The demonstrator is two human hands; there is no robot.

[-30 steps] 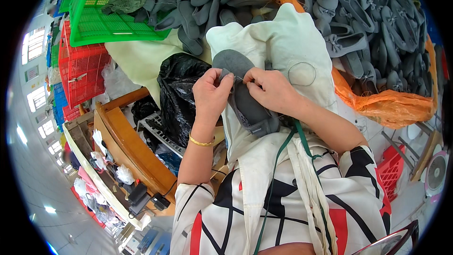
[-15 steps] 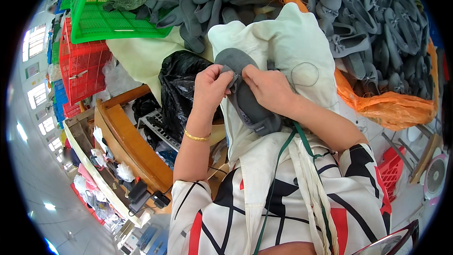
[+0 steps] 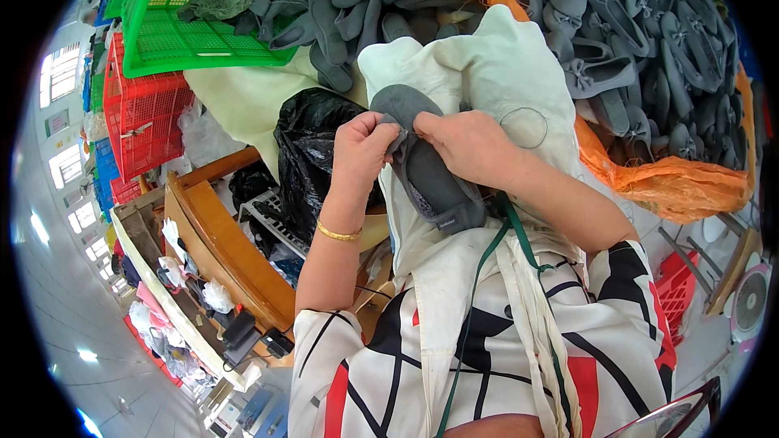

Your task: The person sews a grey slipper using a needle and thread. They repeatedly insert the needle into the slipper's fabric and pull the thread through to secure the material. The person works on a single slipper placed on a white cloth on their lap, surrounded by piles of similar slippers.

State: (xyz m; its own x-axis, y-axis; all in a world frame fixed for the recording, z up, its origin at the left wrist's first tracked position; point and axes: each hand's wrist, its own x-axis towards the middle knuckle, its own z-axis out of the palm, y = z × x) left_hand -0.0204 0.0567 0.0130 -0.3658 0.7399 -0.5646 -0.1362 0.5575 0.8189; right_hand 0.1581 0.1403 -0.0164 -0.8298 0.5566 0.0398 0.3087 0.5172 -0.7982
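Grey soft slipper point(image 3: 426, 166) lying on cream cloth point(image 3: 495, 73) over the lap, pinched at the upper edge by left hand point(image 3: 363, 146) and right hand point(image 3: 466, 142), fingertips of both closed on the rim; probably light, limp, felt-like, not slippery, not fragile; best taken at the rim or heel, where the fabric looks doubled; black plastic bag point(image 3: 312, 154) just beside the left wrist; orange sack point(image 3: 673, 182) of finished grey shoes to the right, more heaped ahead by a green crate point(image 3: 174, 32); red crate point(image 3: 142, 113) and wooden bench point(image 3: 219, 235) to the left.
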